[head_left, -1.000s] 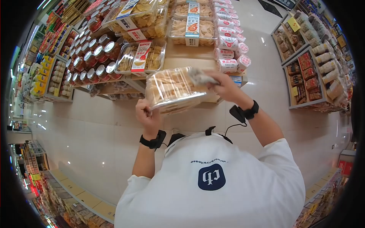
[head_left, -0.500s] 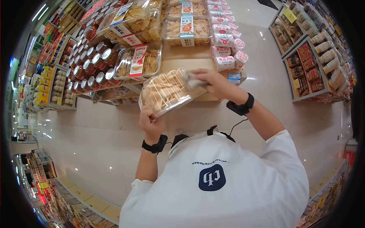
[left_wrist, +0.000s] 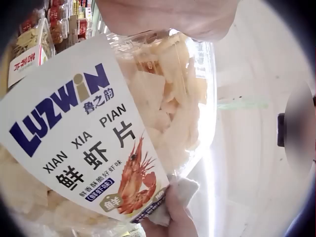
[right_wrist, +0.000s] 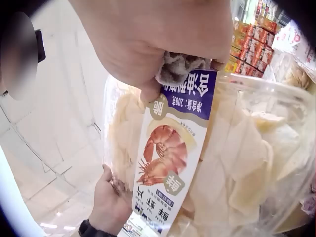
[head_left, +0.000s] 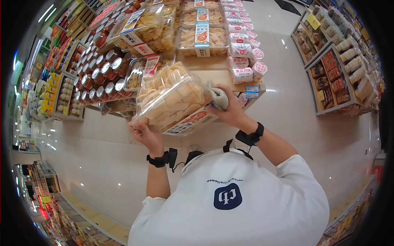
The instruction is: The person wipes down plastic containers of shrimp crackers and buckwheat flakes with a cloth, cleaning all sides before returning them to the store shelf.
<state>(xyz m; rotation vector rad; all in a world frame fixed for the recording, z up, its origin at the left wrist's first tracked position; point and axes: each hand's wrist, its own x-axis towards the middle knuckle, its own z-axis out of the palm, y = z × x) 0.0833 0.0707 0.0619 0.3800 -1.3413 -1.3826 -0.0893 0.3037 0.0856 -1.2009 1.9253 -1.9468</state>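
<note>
A clear plastic box of shrimp chips (head_left: 172, 96) is held up, tilted, in front of the person's chest. Its paper label (left_wrist: 94, 133) shows a shrimp picture and purple lettering in the left wrist view. My left hand (head_left: 147, 137) grips the box at its near left corner. At the opposite end, my right hand (head_left: 232, 110) holds a crumpled grey-white cloth (head_left: 220, 98) against the box. The right wrist view has this cloth (right_wrist: 178, 66) bunched under the fingers at the label's end, with the thumb lying on the label.
Behind the held box is a wooden display table (head_left: 213, 76). It carries stacked chip boxes (head_left: 202, 39), red-lidless-looking rows of jars with silvery lids (head_left: 108, 67), and white wrapped rolls (head_left: 242, 74). A price tag (head_left: 252, 91) sits at the table's corner. Another shelf (head_left: 334, 82) stands right.
The box has come up and tipped, so its labelled side now faces the person. My left hand has shifted left with it. My right hand, with the cloth, has moved from the top to the box's right end.
</note>
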